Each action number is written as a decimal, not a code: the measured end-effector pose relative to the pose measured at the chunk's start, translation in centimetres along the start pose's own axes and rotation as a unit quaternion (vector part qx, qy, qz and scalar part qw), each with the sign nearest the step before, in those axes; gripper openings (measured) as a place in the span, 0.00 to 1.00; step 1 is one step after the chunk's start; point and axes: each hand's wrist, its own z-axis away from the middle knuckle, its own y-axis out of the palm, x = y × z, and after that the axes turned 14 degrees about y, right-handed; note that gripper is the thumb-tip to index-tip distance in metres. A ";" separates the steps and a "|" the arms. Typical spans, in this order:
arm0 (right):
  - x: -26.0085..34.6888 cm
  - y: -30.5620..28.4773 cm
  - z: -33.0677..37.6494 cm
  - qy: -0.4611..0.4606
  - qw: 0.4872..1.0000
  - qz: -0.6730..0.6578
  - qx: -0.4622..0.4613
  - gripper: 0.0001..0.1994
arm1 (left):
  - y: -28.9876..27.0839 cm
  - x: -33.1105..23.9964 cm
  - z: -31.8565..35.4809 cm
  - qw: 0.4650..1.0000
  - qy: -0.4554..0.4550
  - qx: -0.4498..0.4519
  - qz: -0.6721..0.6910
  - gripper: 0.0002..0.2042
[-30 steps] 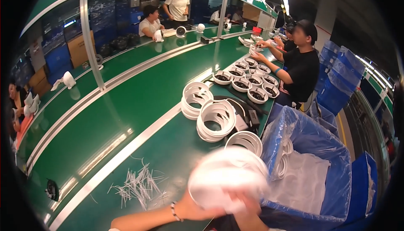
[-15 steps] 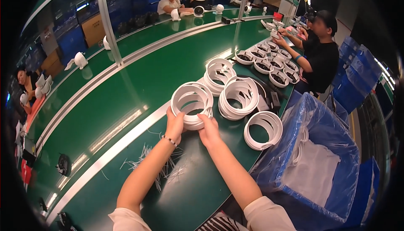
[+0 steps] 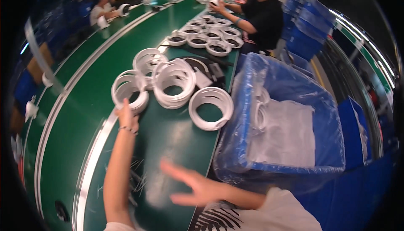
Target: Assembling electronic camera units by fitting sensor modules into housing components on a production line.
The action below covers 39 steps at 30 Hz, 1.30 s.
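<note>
A stack of white plastic rings (image 3: 142,101) stands at the left front of a group of similar stacks on the green worktable. My left hand (image 3: 128,117) reaches out to its near side, the fingers closed against the wall and one fingertip up at the rim. Just right of it is another ring stack (image 3: 185,94), with a third stack (image 3: 147,56) behind. A shorter ring stack (image 3: 225,119) sits near the table's right edge. My right hand (image 3: 195,184), blurred by motion, hovers over the near table with fingers spread and nothing in it.
A blue bin (image 3: 332,117) lined with clear plastic stands right of the table, with white sheets and rings inside. Thin white strips (image 3: 139,180) lie near my left forearm. Farther off are white round housings (image 3: 198,41) and a co-worker (image 3: 263,18) handling a part.
My right hand has left the ring stack and come back toward me, opening. The left hand stays at the stack. The view has swung right, showing more of the bin.
</note>
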 end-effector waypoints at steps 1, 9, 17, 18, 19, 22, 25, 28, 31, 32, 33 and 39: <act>0.5 -1.5 3.1 0.018 0.991 0.041 0.123 0.36 | 0.3 0.0 0.2 1.000 0.004 0.009 0.013 0.34; 4.1 -17.2 11.6 0.239 0.954 0.019 -0.181 0.21 | -4.3 -2.9 0.7 0.988 -0.026 0.145 -0.039 0.25; -8.3 -21.8 9.1 0.305 0.759 0.561 -0.124 0.32 | -4.3 -5.1 4.6 0.980 0.008 0.144 -0.138 0.35; -9.5 -22.0 8.7 0.281 0.731 0.612 -0.113 0.30 | -5.3 -5.4 5.0 0.980 0.018 0.136 -0.141 0.35; -10.5 -22.1 8.3 0.269 0.731 0.618 -0.109 0.30 | -6.1 -5.5 5.1 0.981 0.027 0.131 -0.144 0.35; -11.9 -21.5 7.0 0.100 0.817 0.542 -0.169 0.19 | -8.6 -6.4 5.6 0.978 0.066 0.115 -0.158 0.35; -14.1 -20.9 7.9 0.201 0.796 0.550 -0.149 0.18 | -14.1 -7.7 4.7 0.917 0.240 0.133 -0.289 0.26; -14.6 -20.4 8.2 0.183 0.790 0.560 -0.166 0.16 | -20.6 -13.0 2.5 0.586 0.537 0.089 -0.600 0.19; -15.0 -20.4 8.7 0.159 0.781 0.579 -0.171 0.15 | -30.5 -16.3 1.7 0.523 0.357 -0.039 -0.773 0.30; -15.6 -20.5 8.8 0.153 0.773 0.586 -0.188 0.15 | -31.5 -17.0 2.3 0.544 0.209 -0.068 -0.810 0.35; -14.8 -20.1 8.8 0.164 0.774 0.579 -0.199 0.16 | -32.3 -17.8 3.2 0.551 0.057 -0.097 -0.827 0.40; -12.8 -20.1 8.3 0.148 0.779 0.581 -0.183 0.18 | -40.1 -16.2 6.7 0.603 -0.032 -0.040 -0.796 0.44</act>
